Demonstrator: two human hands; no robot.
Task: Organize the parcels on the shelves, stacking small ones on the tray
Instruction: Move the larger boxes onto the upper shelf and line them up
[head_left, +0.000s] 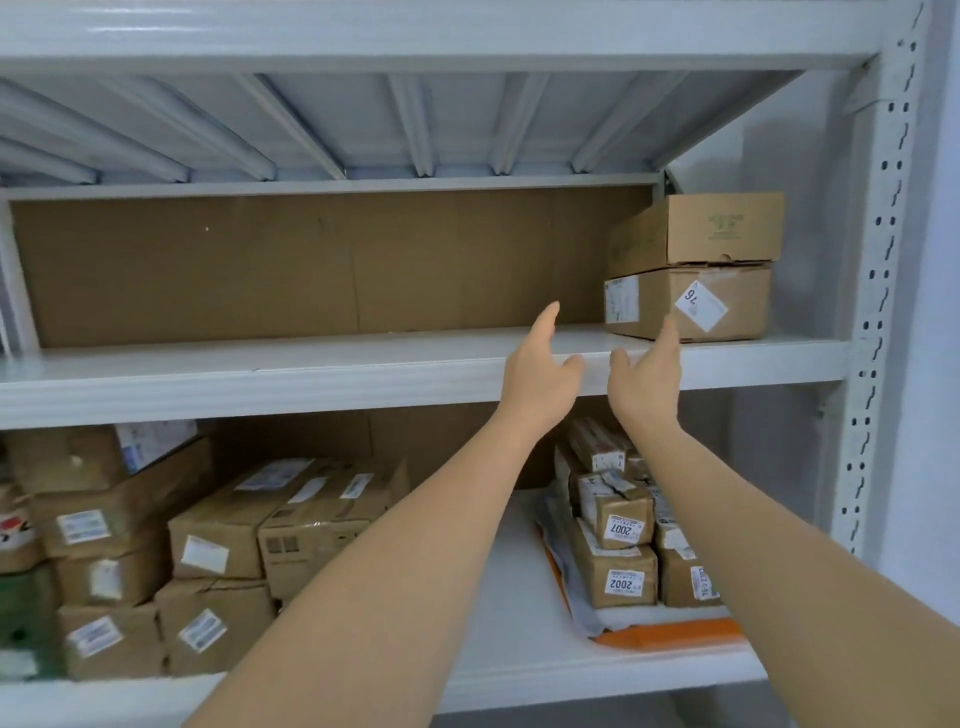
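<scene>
both arms reach up toward the upper shelf (363, 374) in the middle of the frame, and neither hand holds anything: the left hand (540, 371) has its fingers stretched forward and relaxed over the shelf's front lip, and the right hand (647, 379) is likewise loose, its fingertips just short of, or perhaps brushing, the lower box marked 16 (691, 304) at the right of that shelf; contact cannot be told for sure. a second carton (701, 228) sits stacked on top of that box, and the rest of the upper shelf shows only its brown backing board. on the lower shelf (519, 644), at lower right, the orange tray (670, 636) already carries a stack of small parcels (618, 545), among them ones labelled 2007 and 2002, piled in at least two layers. at lower left, larger boxes (218, 540) stand in rough stacks, some dented and slightly askew. as a judgement, the task looks well along: small parcels are gathered on the tray and big ones grouped on the shelves. what seems left is squaring up the two boxes at upper right, and perhaps tidying the left-hand pile.
</scene>
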